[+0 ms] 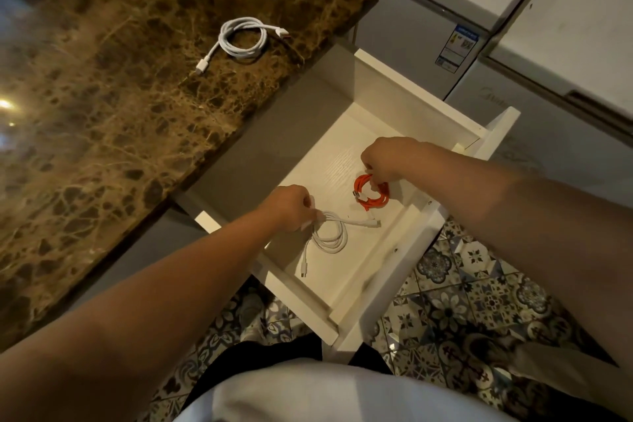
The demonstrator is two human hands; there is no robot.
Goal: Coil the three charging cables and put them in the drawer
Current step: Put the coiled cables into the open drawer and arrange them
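A white drawer (404, 106) stands pulled open below the counter. Inside it my left hand (287, 207) pinches a coiled white cable (330, 238), whose two plug ends trail loose over the drawer floor. My right hand (383, 159) grips a coiled orange cable (371, 199) just above or on the drawer floor; I cannot tell which. A third cable (243, 39), white and coiled, lies on the brown marble countertop (120, 96), apart from both hands, one plug stretched toward the left.
A grey appliance (428, 38) with a label stands behind the drawer, and a white one (565, 27) sits to its right. Patterned floor tiles (462, 301) show below the drawer. My feet appear near the drawer's front.
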